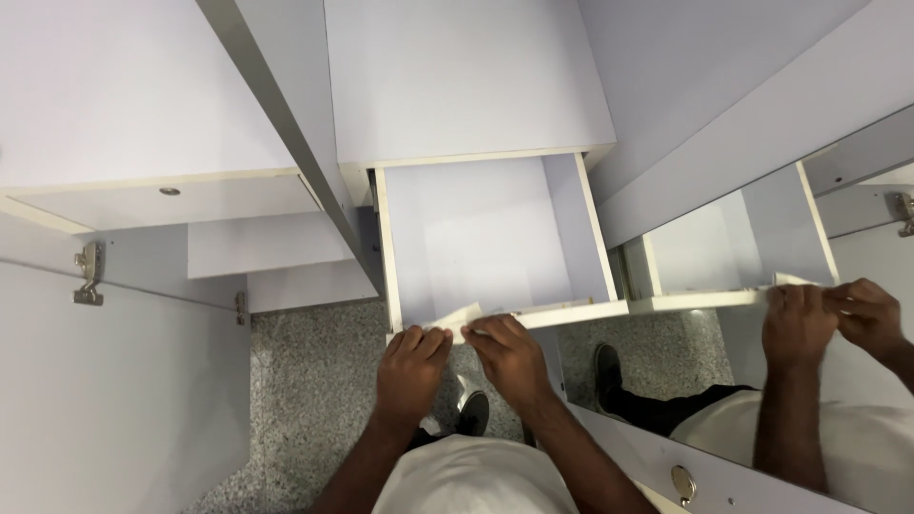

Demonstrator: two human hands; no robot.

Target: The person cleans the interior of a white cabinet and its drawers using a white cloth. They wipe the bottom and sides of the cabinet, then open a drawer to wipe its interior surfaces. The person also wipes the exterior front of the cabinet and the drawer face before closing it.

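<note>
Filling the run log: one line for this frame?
left hand: pinching film strip at drawer front edge | right hand: pinching same strip | drawer: open, empty | mirror: at right, reflects hands

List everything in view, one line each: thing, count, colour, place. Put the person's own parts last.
drawer: one, pale lilac with cream edges, pulled open at centre.
paper strip: one, white, at the drawer's front edge, pinched by both hands.
cabinet door: one, pale lilac, open at left.
hinges: two on that door, metal.
mirror: one, at right, reflecting drawer and hands.
floor: grey speckled, below.
shoe: one, black, below the hands.
left hand: on the strip.
right hand: on the strip.
</note>
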